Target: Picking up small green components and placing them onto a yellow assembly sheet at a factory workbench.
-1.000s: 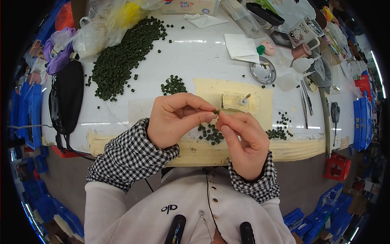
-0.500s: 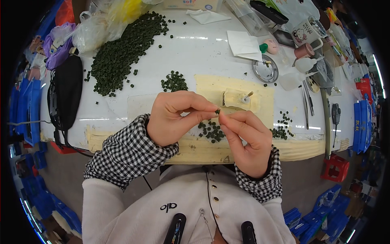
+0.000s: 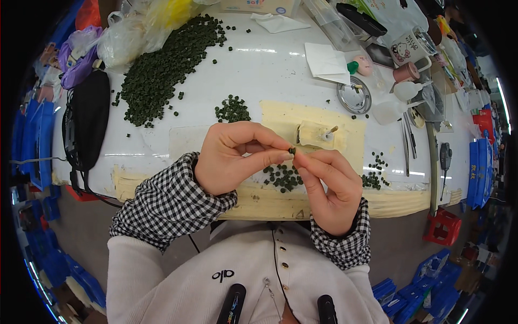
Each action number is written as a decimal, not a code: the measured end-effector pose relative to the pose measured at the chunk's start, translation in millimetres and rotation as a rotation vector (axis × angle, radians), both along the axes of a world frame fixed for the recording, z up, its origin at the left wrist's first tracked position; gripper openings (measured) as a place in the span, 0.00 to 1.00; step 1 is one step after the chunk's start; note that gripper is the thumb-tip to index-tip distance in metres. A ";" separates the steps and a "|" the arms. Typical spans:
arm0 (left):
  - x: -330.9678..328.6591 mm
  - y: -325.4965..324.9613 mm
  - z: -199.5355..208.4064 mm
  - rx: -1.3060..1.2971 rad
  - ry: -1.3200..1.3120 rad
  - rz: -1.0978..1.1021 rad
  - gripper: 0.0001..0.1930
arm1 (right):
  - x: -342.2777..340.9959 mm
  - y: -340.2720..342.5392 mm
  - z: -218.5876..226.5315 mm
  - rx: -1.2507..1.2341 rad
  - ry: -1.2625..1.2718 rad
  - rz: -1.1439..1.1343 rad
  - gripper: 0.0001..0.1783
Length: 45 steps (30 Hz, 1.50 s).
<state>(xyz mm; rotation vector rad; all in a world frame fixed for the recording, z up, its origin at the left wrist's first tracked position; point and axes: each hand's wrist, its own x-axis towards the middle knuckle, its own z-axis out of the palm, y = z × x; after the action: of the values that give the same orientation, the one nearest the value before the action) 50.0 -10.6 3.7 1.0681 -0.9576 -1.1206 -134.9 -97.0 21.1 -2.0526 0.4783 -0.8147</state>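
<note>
Over the table's near edge, my left hand [image 3: 229, 156] pinches a small dark green piece [image 3: 292, 150] between thumb and forefinger. From the other side my right hand [image 3: 333, 189] meets it, its fingertips closed in against the piece and partly hiding it. A loose cluster of similar green pieces [image 3: 284, 179] lies beneath the two hands. Just beyond my left hand is another small heap [image 3: 233, 108], and a third group [image 3: 374, 173] rests right of my right hand. A yellowish block [image 3: 315, 135] with a small upright stick stands on a cream sheet [image 3: 275, 116].
A large pile of green pieces [image 3: 162, 75] covers the far left, beside plastic bags [image 3: 121, 46] and a black pouch [image 3: 90, 124]. At right are a round metal dish [image 3: 354, 96], tweezers [image 3: 406, 146], squeeze bottles [image 3: 389, 110], a mug [image 3: 407, 49] and white tissue [image 3: 326, 62].
The green piece shows more between my fingertips, and my right fingertips have shifted slightly right. My left hand keeps its pinch. The whole view has shifted a little.
</note>
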 end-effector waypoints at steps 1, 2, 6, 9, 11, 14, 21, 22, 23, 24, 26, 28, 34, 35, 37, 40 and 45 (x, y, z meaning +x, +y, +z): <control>-0.2 0.0 -0.1 -0.001 -0.004 0.002 0.08 | 0.0 -0.1 -0.2 0.002 -0.004 0.002 0.16; -0.4 0.0 0.0 -0.002 -0.009 0.002 0.08 | -0.1 -0.1 -0.5 0.003 -0.008 0.002 0.16; 0.1 -0.3 0.4 -0.004 -0.010 -0.004 0.08 | -0.6 -0.2 -2.8 0.007 -0.035 -0.018 0.16; 1.0 -0.1 -0.5 -0.003 -0.022 -0.004 0.08 | -2.3 -1.6 -0.4 -0.005 -0.026 -0.056 0.16; 1.1 0.0 -0.1 0.002 -0.031 -0.002 0.08 | -4.9 -4.9 0.7 -0.048 -0.009 -0.095 0.15; 0.4 -0.3 0.6 -0.016 -0.026 -0.004 0.08 | -6.7 -13.4 5.4 -0.249 0.064 -0.306 0.15; 0.2 -1.3 0.0 -0.027 -0.033 -0.010 0.08 | -2.4 -48.9 4.1 -0.398 0.206 -0.350 0.12; 0.1 -1.8 0.3 -0.027 -0.036 -0.010 0.08 | -1.2 -49.6 3.0 -0.370 0.185 -0.345 0.10; -0.1 -1.4 0.0 -0.025 -0.038 -0.008 0.08 | -1.0 -49.8 1.3 -0.362 0.179 -0.333 0.09; -0.3 -1.3 -0.2 -0.026 -0.033 -0.008 0.08 | -1.0 -49.9 -0.1 -0.354 0.174 -0.323 0.09; -0.4 -1.3 -0.5 -0.029 -0.023 -0.009 0.08 | -1.4 -48.9 0.2 -0.346 0.142 -0.332 0.07; 0.0 -0.3 -2.1 -0.027 -0.016 -0.017 0.08 | -2.9 -44.2 6.7 -0.345 0.088 -0.373 0.05; -1.6 -0.9 -0.3 -0.002 -0.015 -0.036 0.08 | -10.4 -22.4 25.3 -0.214 -0.222 -0.269 0.04; -2.0 -1.0 -0.5 -0.001 -0.020 -0.041 0.08 | -9.0 -22.4 23.0 -0.164 -0.211 -0.170 0.04; -2.7 -2.2 -0.5 -0.003 -0.019 -0.064 0.08 | -3.7 -19.0 14.7 -0.051 -0.219 -0.104 0.05; -2.4 -0.6 0.2 -0.004 -0.030 -0.087 0.08 | 4.4 -17.5 9.0 0.047 -0.231 -0.017 0.06; -1.5 -1.1 -0.5 -0.006 -0.022 -0.113 0.08 | 6.7 -16.6 6.1 0.152 -0.219 0.040 0.06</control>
<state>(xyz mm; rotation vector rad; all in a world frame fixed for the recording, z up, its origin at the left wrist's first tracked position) 48.4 -11.7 3.2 1.0336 -1.0493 -1.1995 -128.2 -113.6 27.2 -1.8033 0.3640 -0.9374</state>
